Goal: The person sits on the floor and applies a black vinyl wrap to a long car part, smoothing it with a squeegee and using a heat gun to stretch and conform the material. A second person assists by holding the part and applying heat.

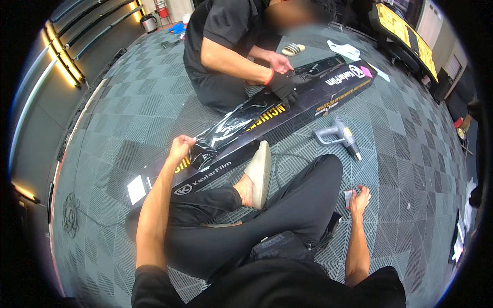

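A long black carton point(308, 113) lies slantwise on the floor in front of my crossed legs. Glossy dark film point(221, 134) stretches along its top, crumpled and shiny toward the left. My left hand point(181, 148) pinches the near-left end of this film between thumb and fingers. Low at the right, by my knee, my right hand point(361, 199) is closed round a small flat whitish piece with a red edge point(349, 198), too small to name. Across the carton, a crouching person has one bare hand point(280, 61) and one black-gloved hand point(283, 88) at the film.
A grey heat gun point(338, 137) rests on the tiled floor point(405, 169) right of the carton, its cable running toward my foot. A coiled cable point(71, 218) lies at the left. Slides point(344, 50) and a striped sandal point(293, 49) are at the back.
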{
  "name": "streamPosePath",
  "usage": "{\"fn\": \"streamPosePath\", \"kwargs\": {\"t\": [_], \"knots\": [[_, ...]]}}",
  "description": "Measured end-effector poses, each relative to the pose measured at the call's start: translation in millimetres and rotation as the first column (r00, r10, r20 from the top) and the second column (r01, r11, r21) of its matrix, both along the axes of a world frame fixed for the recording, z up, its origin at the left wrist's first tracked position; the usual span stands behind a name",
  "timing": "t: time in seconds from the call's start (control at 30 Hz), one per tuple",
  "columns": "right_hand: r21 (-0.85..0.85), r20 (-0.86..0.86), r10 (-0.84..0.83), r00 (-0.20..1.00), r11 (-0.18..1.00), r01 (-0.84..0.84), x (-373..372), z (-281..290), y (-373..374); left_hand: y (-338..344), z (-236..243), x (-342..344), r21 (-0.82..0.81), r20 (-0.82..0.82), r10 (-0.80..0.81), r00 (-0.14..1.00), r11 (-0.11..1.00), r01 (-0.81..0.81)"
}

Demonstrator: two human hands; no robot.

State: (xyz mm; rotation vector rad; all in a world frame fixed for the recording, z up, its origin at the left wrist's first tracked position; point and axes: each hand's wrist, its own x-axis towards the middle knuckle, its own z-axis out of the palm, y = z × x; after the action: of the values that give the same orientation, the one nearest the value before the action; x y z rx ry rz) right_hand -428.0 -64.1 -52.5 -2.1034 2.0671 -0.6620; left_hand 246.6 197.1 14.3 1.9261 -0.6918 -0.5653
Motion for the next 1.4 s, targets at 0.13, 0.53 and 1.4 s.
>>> {"fn": "streamPosePath", "kwargs": {"t": [0.13, 0.53, 1.4], "knots": [[-0.069, 0.336, 0.195, 0.921, 0.981, -0.182, 20, 24, 9, -4, 6, -2, 0.066, 0.033, 0.034, 0.999, 0.997, -0.036], [0.244, 0.825, 0.145, 0.547, 0.782, -0.574, 44, -38, 29, -7, 13, 4, 0.118, -0.020, 0.003, 1.000, 0.993, -0.001], [0.042, -0.130, 0.566, 0.814, 0.823, -0.566, 37, -145, 70, 65, 73, 4, 0.272, 0.096, -0.114, 0.989, 0.958, 0.084]]}}
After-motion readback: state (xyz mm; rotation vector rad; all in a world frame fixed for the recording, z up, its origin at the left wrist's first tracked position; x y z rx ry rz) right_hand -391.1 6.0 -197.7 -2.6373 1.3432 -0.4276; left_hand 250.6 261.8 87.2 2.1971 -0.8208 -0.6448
